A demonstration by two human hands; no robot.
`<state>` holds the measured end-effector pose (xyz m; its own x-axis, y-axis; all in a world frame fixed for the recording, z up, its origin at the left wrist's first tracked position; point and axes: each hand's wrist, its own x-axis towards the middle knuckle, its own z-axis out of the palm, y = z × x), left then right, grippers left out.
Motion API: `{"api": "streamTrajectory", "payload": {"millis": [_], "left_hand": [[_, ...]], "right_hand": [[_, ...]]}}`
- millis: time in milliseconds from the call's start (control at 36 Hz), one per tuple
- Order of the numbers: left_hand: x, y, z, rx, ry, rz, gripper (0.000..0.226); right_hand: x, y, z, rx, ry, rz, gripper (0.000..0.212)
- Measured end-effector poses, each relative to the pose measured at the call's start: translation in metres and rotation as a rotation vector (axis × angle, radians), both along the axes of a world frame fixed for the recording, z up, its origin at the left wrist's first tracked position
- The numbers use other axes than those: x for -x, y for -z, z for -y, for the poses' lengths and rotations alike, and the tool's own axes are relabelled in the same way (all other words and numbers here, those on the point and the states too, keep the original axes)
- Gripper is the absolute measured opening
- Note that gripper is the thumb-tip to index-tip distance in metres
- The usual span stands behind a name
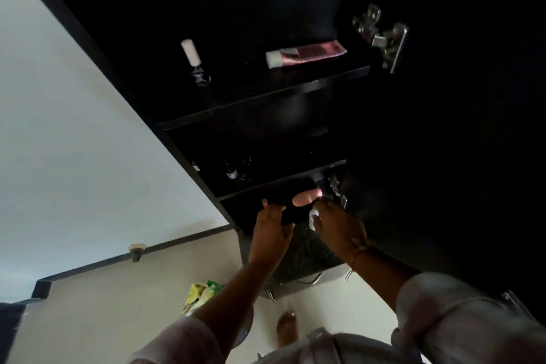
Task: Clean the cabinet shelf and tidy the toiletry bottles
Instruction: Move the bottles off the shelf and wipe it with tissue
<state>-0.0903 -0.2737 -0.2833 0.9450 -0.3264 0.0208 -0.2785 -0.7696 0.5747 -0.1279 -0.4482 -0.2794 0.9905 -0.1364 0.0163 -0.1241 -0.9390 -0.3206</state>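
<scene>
left hand [271, 227]: grips dark bottle [291, 211], pink-tipped, below a shelf [266, 185]
right hand [339, 227]: holds white cloth [313, 217], just beside the left

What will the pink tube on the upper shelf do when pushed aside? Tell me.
The pink tube lies on its side, so tipping is unlikely. Its flattened end should make it slide rather than roll. It looks like a soft squeeze tube, probably light.

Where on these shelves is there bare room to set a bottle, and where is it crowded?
Top shelf: bare between the white-capped bottle and the lying pink tube. Middle shelf: seemingly bare right of the small bottles. Crowded bottom shelf: left hand holding a dark bottle, right hand gripping a white cloth.
</scene>
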Motion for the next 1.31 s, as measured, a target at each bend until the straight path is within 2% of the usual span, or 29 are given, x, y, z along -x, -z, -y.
{"api": "streamTrajectory", "payload": {"millis": [83, 167, 333, 389, 500, 694, 861, 1056, 1306], "left_hand": [[-0.005, -0.008, -0.011, 0.064, -0.063, 0.079, 0.032], [-0.014, -0.019, -0.022, 0.112, -0.137, 0.141, 0.013], [-0.028, -0.045, -0.034, 0.27, -0.286, 0.22, 0.008], [-0.035, -0.048, -0.037, 0.309, -0.322, 0.236, 0.009], [-0.046, -0.057, -0.039, 0.398, -0.394, 0.204, 0.027], [-0.066, -0.064, -0.034, 0.47, -0.439, 0.148, 0.051], [-0.082, -0.064, -0.032, 0.469, -0.451, 0.141, 0.045], [-0.092, -0.061, -0.033, 0.426, -0.456, 0.092, 0.04], [-0.088, -0.062, -0.036, 0.454, -0.412, 0.091, 0.02]], "right_hand": [[-0.01, -0.008, -0.008, -0.054, -0.039, 0.08, 0.018], [-0.021, -0.02, -0.015, -0.004, -0.074, 0.141, 0.036], [-0.044, -0.052, -0.035, 0.121, -0.044, 0.359, 0.028], [-0.053, -0.058, -0.038, 0.077, -0.069, 0.341, 0.021], [-0.066, -0.072, -0.04, -0.057, -0.119, 0.29, 0.02], [-0.082, -0.079, -0.044, -0.119, -0.124, 0.314, 0.018], [-0.089, -0.079, -0.048, -0.154, -0.139, 0.319, 0.019], [-0.097, -0.075, -0.051, -0.281, -0.135, 0.216, 0.025], [-0.094, -0.07, -0.051, -0.309, -0.126, 0.164, 0.026]]}}
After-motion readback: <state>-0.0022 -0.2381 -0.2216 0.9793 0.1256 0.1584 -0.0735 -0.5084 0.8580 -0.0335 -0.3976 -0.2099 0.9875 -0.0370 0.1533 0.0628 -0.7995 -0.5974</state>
